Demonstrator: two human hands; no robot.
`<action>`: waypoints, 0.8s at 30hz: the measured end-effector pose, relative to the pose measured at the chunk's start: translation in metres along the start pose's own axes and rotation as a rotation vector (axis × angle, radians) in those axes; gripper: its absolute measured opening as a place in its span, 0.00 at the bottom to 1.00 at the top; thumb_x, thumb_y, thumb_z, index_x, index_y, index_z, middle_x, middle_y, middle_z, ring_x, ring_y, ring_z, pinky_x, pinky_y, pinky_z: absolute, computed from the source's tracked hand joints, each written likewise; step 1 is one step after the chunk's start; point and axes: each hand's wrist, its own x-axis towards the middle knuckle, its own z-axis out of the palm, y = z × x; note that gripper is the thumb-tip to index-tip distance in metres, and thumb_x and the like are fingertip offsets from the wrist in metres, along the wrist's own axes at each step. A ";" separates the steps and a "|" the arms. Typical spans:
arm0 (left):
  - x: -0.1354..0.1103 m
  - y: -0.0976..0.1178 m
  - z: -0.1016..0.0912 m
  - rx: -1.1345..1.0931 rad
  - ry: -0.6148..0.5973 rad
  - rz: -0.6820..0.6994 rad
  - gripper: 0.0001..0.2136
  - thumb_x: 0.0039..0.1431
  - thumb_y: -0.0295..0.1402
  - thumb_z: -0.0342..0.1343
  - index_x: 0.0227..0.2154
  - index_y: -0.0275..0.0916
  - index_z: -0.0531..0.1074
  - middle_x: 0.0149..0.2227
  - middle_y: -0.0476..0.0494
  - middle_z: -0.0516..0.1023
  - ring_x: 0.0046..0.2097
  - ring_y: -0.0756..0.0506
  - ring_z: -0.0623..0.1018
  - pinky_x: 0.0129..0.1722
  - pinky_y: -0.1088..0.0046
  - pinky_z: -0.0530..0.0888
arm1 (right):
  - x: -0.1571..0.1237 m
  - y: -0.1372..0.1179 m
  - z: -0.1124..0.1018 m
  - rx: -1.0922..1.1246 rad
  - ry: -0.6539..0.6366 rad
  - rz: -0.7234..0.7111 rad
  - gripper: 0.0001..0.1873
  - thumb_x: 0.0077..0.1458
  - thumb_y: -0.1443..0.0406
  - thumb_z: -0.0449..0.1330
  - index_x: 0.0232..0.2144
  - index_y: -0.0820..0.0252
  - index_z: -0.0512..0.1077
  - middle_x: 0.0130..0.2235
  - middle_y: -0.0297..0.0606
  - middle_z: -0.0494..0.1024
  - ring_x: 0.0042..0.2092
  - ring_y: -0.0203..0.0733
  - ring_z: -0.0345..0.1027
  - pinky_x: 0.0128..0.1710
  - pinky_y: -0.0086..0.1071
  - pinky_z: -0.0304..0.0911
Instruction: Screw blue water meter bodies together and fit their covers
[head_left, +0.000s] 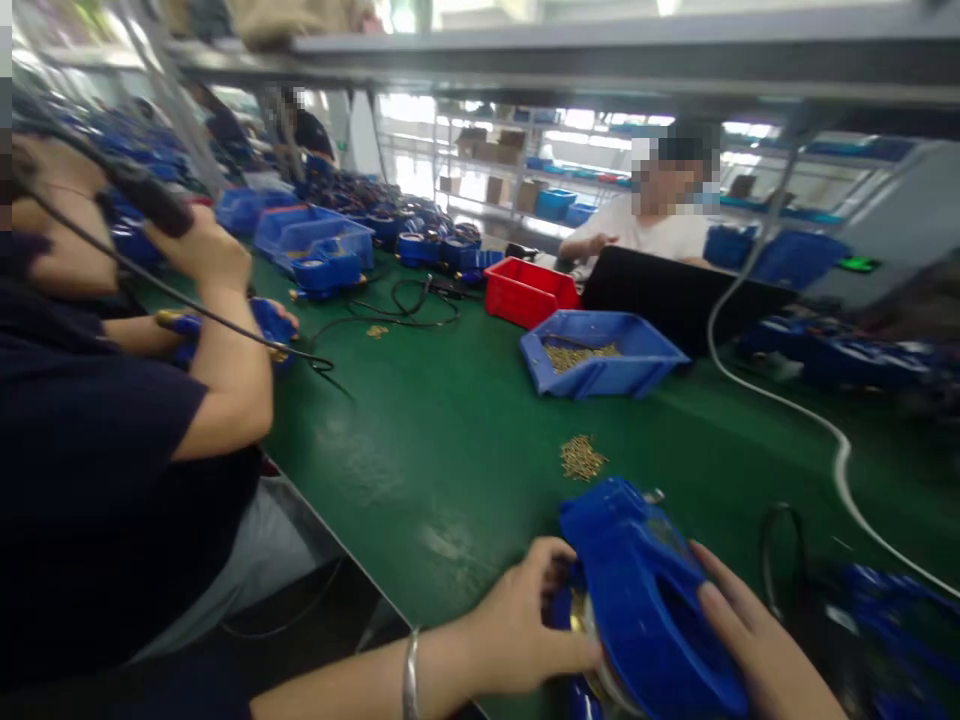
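Note:
At the lower right, a blue plastic housing (645,590) with an oval opening is tilted above the green table. My left hand (525,625), with a silver bracelet at its wrist, is closed around the left side, its thumb near a brass-coloured part (577,610) and a pale round part. On the housing's right side, my right hand (757,630) grips the edge with its fingers. The underside is hidden. Just beyond the housing lies a small pile of brass-coloured screws (582,457).
A blue bin (622,375) of screws and a red bin (529,292) stand ahead. A white cable (814,405) crosses at right, near more blue parts (900,620). At left, a co-worker (112,430) holds a dark corded tool. Another person (652,225) sits opposite.

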 end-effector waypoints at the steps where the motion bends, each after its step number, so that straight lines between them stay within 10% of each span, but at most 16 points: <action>1: 0.001 -0.001 -0.001 -0.108 0.056 -0.022 0.29 0.38 0.34 0.67 0.44 0.39 0.61 0.42 0.41 0.71 0.46 0.40 0.71 0.47 0.64 0.66 | -0.006 -0.002 0.003 0.015 0.003 0.067 0.39 0.41 0.52 0.66 0.54 0.59 0.60 0.42 0.47 0.76 0.39 0.50 0.72 0.35 0.37 0.68; 5: 0.016 0.000 -0.001 -0.330 0.158 -0.201 0.23 0.46 0.41 0.62 0.41 0.36 0.60 0.38 0.40 0.72 0.42 0.44 0.72 0.44 0.66 0.66 | -0.016 -0.008 0.023 0.071 -0.089 0.109 0.42 0.41 0.51 0.66 0.56 0.59 0.57 0.47 0.47 0.74 0.43 0.50 0.71 0.40 0.37 0.68; 10: 0.040 0.002 -0.003 -0.493 -0.037 -0.361 0.25 0.50 0.51 0.55 0.37 0.29 0.69 0.33 0.35 0.76 0.34 0.43 0.75 0.38 0.65 0.68 | -0.016 0.008 0.023 0.132 -0.060 0.093 0.44 0.40 0.54 0.67 0.57 0.58 0.55 0.47 0.46 0.74 0.41 0.49 0.72 0.39 0.38 0.68; 16: 0.042 0.000 0.007 -0.621 -0.046 -0.241 0.22 0.44 0.41 0.64 0.39 0.30 0.70 0.35 0.36 0.76 0.36 0.44 0.75 0.42 0.66 0.68 | -0.023 0.027 0.027 0.206 0.076 0.051 0.47 0.43 0.56 0.66 0.61 0.52 0.47 0.52 0.41 0.70 0.50 0.48 0.66 0.48 0.40 0.64; 24: 0.026 0.002 0.018 -0.628 0.081 -0.145 0.27 0.43 0.34 0.67 0.46 0.34 0.64 0.40 0.40 0.74 0.45 0.42 0.73 0.47 0.66 0.66 | -0.037 0.038 0.016 0.285 -0.125 -0.080 0.53 0.29 0.45 0.68 0.57 0.56 0.58 0.55 0.46 0.66 0.57 0.57 0.57 0.55 0.45 0.56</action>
